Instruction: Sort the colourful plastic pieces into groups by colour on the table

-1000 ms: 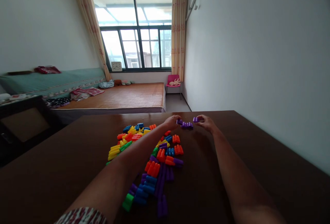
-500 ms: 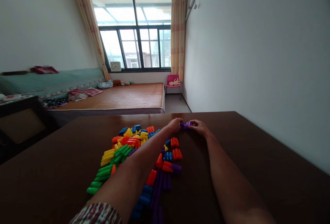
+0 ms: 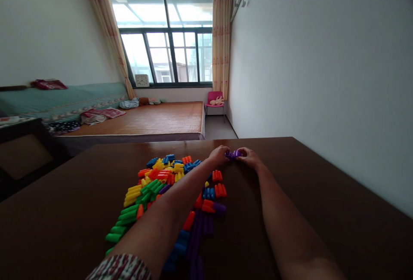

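Note:
Toward the far edge of the brown table, my left hand (image 3: pixel 220 154) and my right hand (image 3: pixel 249 158) face each other. Between them are purple plastic building blocks (image 3: pixel 232 155), gripped by the fingers of both hands; whether the pieces are joined is too small to tell. Under and beside my left forearm spreads a pile of connecting blocks made of bullet-shaped tubes. Green blocks (image 3: pixel 128 214) lie at its left, yellow blocks (image 3: pixel 132 195) and red-orange blocks (image 3: pixel 220 190) farther up, and purple blocks (image 3: pixel 195 237) nearer me. My left forearm hides part of the pile.
The dark brown table (image 3: pixel 258 237) reaches to a far edge in front of the bed (image 3: pixel 155 118). A pink chair (image 3: pixel 215 97) stands by the window. The white wall (image 3: pixel 309 65) runs along the right, and a dark cabinet (image 3: pixel 26 155) stands at left.
The view has shifted slightly, so the scene sits a little higher and to the left. Both hands stay on the purple blocks, whose pieces appear slightly closer together.

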`<state>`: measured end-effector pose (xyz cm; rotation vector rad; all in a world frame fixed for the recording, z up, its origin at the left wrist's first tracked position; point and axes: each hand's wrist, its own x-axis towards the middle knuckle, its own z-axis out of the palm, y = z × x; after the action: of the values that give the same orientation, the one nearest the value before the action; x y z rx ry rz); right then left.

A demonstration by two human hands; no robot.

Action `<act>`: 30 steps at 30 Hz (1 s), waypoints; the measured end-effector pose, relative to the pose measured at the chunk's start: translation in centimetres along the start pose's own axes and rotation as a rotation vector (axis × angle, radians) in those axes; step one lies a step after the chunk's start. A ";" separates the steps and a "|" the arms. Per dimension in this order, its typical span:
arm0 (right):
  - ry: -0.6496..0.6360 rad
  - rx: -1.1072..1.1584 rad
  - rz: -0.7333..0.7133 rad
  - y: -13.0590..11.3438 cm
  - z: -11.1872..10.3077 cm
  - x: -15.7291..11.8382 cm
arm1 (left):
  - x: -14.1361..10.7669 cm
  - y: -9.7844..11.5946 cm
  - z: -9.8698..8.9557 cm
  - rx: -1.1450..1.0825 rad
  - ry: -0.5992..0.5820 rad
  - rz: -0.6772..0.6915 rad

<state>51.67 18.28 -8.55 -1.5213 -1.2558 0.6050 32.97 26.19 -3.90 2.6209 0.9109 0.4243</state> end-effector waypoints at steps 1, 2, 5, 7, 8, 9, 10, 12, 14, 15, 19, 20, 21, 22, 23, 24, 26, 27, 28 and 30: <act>-0.005 0.008 -0.004 0.1 0.0 0.0 | 0.0 0.0 0.0 0.003 -0.003 -0.005; -0.010 -0.001 -0.007 0.1 0.0 0.0 | 0.0 0.1 0.1 0.005 -0.006 -0.010; -0.029 -0.068 -0.007 0.2 -0.1 0.0 | 0.0 0.0 0.1 0.007 -0.012 -0.020; -0.043 -0.052 -0.002 0.2 -0.2 0.1 | 0.1 -0.2 0.2 0.004 -0.014 -0.023; -0.049 -0.028 0.001 0.2 -0.2 0.1 | 0.1 -0.3 0.2 0.001 -0.015 -0.024; -0.053 -0.007 0.003 0.3 -0.2 0.1 | 0.1 -0.4 0.3 -0.001 -0.016 -0.025; -0.055 0.004 0.004 0.3 -0.2 0.2 | 0.1 -0.5 0.3 -0.003 -0.017 -0.026; -0.046 -0.003 0.001 0.4 -0.3 0.2 | 0.1 -0.5 0.3 -0.005 -0.016 -0.027; -0.032 -0.017 -0.001 0.5 -0.2 0.2 | 0.1 -0.5 0.4 -0.005 -0.013 -0.030; -0.032 -0.021 -0.004 0.6 -0.2 0.2 | 0.1 -0.4 0.4 -0.003 -0.011 -0.032; -0.080 -0.021 -0.033 1.2 0.0 0.4 | 0.1 -0.1 0.5 0.012 0.008 -0.054; -0.088 -0.027 -0.043 1.3 0.1 0.5 | 0.0 0.0 0.6 0.016 0.014 -0.063; -0.091 -0.037 -0.051 1.4 0.1 0.6 | 0.0 0.0 0.6 0.020 0.019 -0.070; -0.092 -0.048 -0.056 1.4 0.1 0.6 | 0.0 0.1 0.7 0.023 0.022 -0.076; -0.092 -0.057 -0.059 1.5 0.2 0.7 | -0.1 0.1 0.8 0.024 0.022 -0.080; -0.093 -0.058 -0.060 1.4 0.1 0.7 | -0.1 0.2 0.8 0.025 0.019 -0.083; -0.109 -0.039 -0.064 1.3 0.0 0.5 | -0.2 0.3 0.7 0.020 0.010 -0.083; -0.125 -0.025 -0.064 1.3 -0.1 0.4 | -0.2 0.3 0.6 0.015 0.001 -0.080; -0.137 -0.015 -0.061 1.3 -0.3 0.2 | -0.3 0.3 0.3 0.007 -0.006 -0.073; -0.120 -0.017 -0.042 1.5 -0.8 -0.1 | -0.8 0.0 -0.6 -0.016 -0.006 -0.058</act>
<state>52.96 18.00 -9.68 -1.4868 -1.3844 0.6676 32.13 25.85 -3.50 2.5734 0.9746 0.4069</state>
